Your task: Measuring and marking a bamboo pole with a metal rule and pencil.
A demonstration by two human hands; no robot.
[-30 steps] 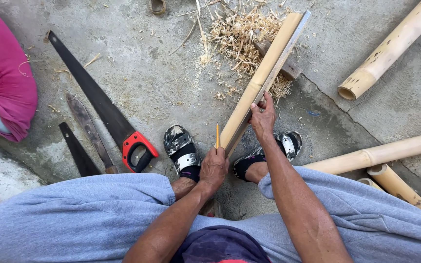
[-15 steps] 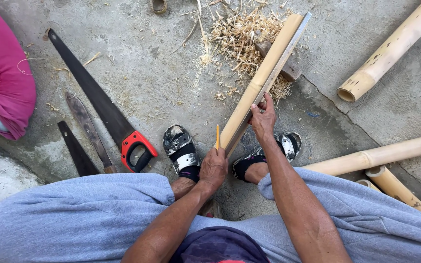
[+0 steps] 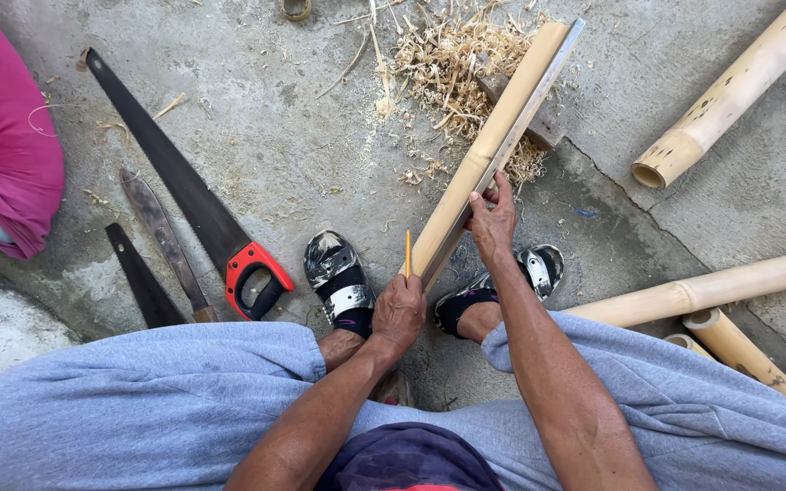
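Head view is showing the left hand (image 3: 399, 312) pinching a pencil (image 3: 408, 254) against the split bamboo strip (image 3: 493, 150) leaning between the feet, right hand (image 3: 492, 218) gripping it; steadying matters.

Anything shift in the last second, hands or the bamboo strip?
Nothing visibly changed. The left hand still holds the pencil at the near end of the bamboo strip, the right hand still presses on it, and the saw lies where it was.
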